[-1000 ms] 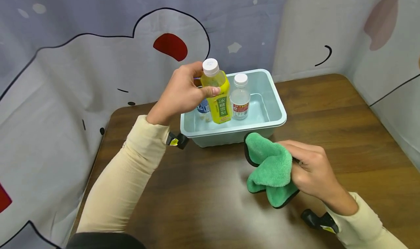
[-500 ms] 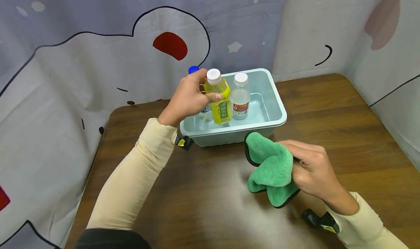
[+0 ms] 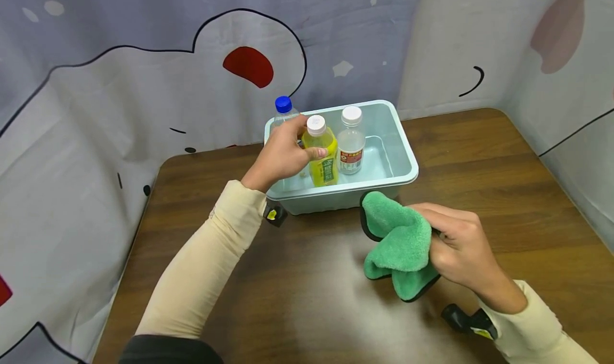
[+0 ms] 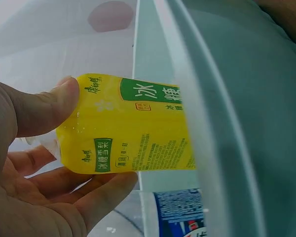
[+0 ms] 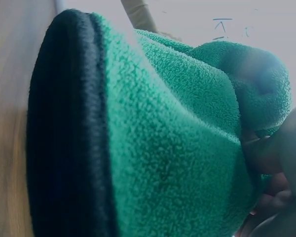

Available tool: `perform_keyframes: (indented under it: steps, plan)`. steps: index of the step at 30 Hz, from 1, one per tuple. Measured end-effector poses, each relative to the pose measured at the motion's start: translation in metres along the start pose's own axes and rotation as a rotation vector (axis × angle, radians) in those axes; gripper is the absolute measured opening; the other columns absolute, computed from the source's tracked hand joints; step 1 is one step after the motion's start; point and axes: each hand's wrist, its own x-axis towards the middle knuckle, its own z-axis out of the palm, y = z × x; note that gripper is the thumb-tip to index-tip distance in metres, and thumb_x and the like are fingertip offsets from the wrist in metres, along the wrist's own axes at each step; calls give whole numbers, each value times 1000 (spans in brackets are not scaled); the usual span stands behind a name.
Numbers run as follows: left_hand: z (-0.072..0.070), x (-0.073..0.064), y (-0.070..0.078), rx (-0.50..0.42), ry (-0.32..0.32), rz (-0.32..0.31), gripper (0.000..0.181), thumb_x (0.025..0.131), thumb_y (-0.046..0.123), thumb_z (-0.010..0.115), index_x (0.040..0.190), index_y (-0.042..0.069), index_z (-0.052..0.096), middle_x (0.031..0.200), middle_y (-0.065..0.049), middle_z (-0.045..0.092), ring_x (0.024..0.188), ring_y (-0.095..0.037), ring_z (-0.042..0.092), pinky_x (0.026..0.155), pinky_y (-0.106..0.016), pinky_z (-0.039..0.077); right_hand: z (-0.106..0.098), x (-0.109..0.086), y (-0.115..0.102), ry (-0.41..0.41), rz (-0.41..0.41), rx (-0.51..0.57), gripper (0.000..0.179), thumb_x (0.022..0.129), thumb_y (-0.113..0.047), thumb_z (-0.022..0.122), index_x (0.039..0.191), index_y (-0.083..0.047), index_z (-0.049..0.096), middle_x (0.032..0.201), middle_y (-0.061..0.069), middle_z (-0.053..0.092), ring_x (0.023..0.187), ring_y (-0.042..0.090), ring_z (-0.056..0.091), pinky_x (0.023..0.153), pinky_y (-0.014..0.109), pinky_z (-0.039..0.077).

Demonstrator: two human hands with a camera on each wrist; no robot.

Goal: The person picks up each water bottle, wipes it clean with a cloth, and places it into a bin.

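Note:
My left hand (image 3: 283, 153) grips a yellow-labelled drink bottle (image 3: 323, 167) with a white cap, thumb on the near side, and holds it upright inside the pale blue-green plastic basin (image 3: 408, 172). In the left wrist view the bottle's yellow label (image 4: 128, 123) shows between thumb and fingers; the basin's rim hides its base. Just right of it stands a clear bottle (image 3: 352, 145) with a white cap and red label. Behind my hand is a blue-capped bottle (image 3: 284, 106), partly hidden. My right hand (image 3: 460, 247) pinches a bunched green cloth (image 3: 400, 241) with black edging above the table.
The basin stands near the back of the brown wooden table (image 3: 307, 300). A patterned curtain (image 3: 120, 97) hangs behind the table and along its sides. Small wrist cameras are strapped to both sleeves.
My left hand has lowered the yellow-labelled bottle into the basin, slightly to the right, bringing the blue-capped bottle's top into sight. My right hand with the cloth has hardly moved.

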Motion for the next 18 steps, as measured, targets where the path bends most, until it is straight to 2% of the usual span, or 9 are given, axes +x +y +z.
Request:
perform_keyframes:
  steps: [9, 18]
  plan:
    - [10, 6, -5, 20, -4, -26, 53, 84, 22, 78, 130, 12, 54, 130, -7, 64, 116, -24, 61, 100, -44, 52, -8, 6, 4, -36, -42, 14, 41, 71, 27, 50, 95, 4, 75, 94, 13, 74, 95, 8, 69, 87, 13, 53]
    - [14, 10, -10, 30, -13, -51, 49, 85, 23, 77, 127, 11, 54, 128, -7, 63, 116, -23, 60, 101, -44, 51, -17, 5, 8, -53, -27, -38, 42, 71, 27, 50, 94, 2, 75, 93, 11, 74, 94, 5, 68, 86, 12, 51]
